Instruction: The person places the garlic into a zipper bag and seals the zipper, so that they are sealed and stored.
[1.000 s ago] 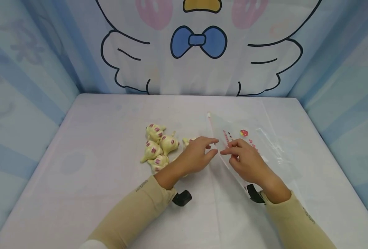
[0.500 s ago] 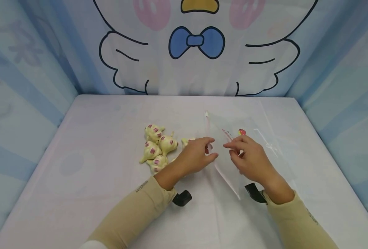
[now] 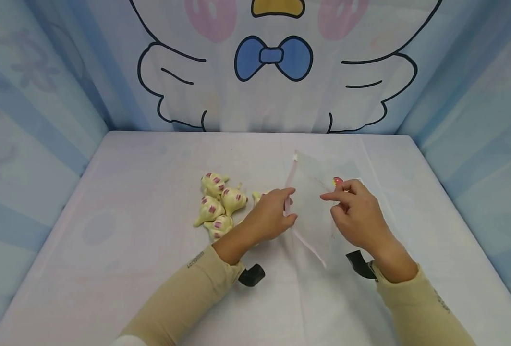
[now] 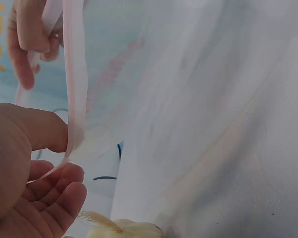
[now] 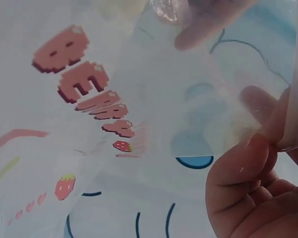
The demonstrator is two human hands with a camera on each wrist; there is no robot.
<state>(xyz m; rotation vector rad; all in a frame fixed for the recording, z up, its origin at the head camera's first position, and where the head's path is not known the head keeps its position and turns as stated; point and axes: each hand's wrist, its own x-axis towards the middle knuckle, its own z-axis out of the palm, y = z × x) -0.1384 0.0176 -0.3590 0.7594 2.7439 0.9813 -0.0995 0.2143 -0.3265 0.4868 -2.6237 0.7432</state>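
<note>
A clear plastic zip bag (image 3: 309,202) with a pink edge stands partly raised between my hands, its mouth spread. My left hand (image 3: 269,215) holds the near-left side of the mouth; in the left wrist view its curled fingers (image 4: 69,196) are at the pink strip (image 4: 75,74). My right hand (image 3: 361,218) pinches the opposite edge, shown in the right wrist view with thumb and fingers (image 5: 238,168) on the film. Red lettering (image 5: 82,82) and a small strawberry (image 5: 65,187) are printed on the bag. Garlic bulbs (image 3: 234,199) lie left of my left hand, some partly hidden behind it.
The white-covered table (image 3: 143,269) has blue patterned curtains (image 3: 30,144) on both sides. Behind its far edge hangs a cloth with a cartoon bow tie (image 3: 273,55). Black wrist cameras (image 3: 252,275) sit under both sleeves.
My right hand has moved right and slightly away, drawing its bag edge from my left hand. The bag's mouth has spread, and the bag has lifted. The garlic bulbs stay put.
</note>
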